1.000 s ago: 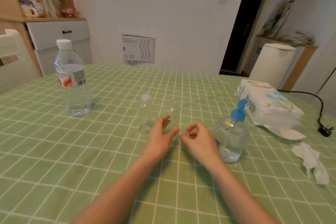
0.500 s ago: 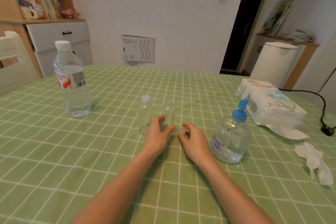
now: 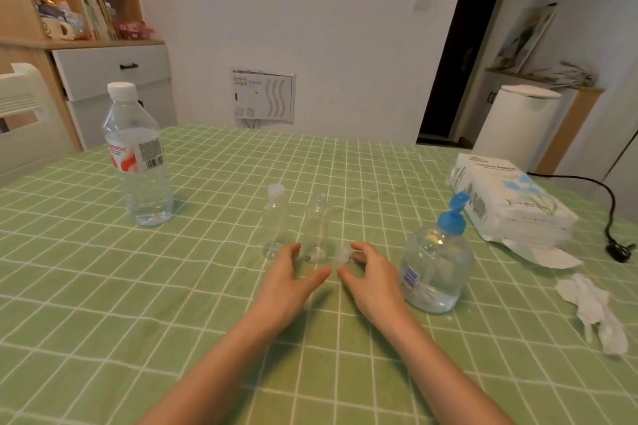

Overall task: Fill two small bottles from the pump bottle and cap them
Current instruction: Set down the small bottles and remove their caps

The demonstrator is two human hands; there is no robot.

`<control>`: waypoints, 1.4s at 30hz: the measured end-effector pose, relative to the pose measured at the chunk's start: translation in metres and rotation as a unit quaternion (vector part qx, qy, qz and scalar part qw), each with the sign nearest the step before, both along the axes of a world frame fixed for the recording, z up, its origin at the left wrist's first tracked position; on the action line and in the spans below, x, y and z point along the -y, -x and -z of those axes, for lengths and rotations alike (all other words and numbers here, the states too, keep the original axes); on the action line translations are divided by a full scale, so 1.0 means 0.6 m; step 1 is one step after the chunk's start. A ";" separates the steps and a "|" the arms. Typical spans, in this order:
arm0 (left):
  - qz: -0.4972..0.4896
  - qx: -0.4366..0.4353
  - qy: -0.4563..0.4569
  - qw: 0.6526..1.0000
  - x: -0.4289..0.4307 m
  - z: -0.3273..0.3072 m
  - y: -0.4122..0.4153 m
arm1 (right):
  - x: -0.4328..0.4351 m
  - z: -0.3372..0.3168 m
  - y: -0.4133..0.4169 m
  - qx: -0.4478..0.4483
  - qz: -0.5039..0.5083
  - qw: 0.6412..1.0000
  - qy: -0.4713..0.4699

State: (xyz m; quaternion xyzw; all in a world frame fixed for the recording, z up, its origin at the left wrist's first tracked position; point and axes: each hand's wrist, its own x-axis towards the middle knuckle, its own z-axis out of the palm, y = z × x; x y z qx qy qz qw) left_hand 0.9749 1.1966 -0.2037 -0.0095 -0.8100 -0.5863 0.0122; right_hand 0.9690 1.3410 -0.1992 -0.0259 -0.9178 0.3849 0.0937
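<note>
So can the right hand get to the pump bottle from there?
Probably yes. The pump bottle stands just beside the right hand, on its right, with only bare tablecloth between them.

A table under a green checked cloth (image 3: 103,321) carries a capped water bottle (image 3: 138,162), upright towards the far left corner. A tissue pack (image 3: 511,203) lies by the right edge, with a crumpled tissue (image 3: 597,314) nearer along that edge and a black plug (image 3: 619,248) between them. A white bin (image 3: 518,128) stands beyond the far right corner, and a white chair (image 3: 24,121) at the left edge.
</note>
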 end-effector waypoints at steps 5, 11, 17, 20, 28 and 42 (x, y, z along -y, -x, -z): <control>-0.014 -0.011 -0.001 1.000 0.047 -0.002 -0.050 | -0.003 -0.004 -0.038 -0.021 -0.003 0.999 0.035; -0.114 -0.045 -0.005 0.993 0.053 -0.030 0.012 | 0.007 -0.022 -0.069 -0.026 -0.043 0.991 0.126; -0.120 -0.043 0.005 0.992 0.040 -0.033 0.077 | 0.016 -0.033 -0.085 -0.031 -0.066 0.988 0.133; -0.131 -0.049 0.008 0.990 0.038 -0.035 0.077 | 0.014 -0.035 -0.089 -0.019 -0.069 0.988 0.136; -0.086 -0.115 0.004 0.990 0.058 -0.052 -0.033 | 0.021 -0.051 -0.100 -0.052 -0.081 0.978 0.184; 0.030 -0.233 0.240 0.942 0.053 -0.014 -0.177 | 0.032 -0.079 -0.165 -0.027 -0.174 0.955 0.237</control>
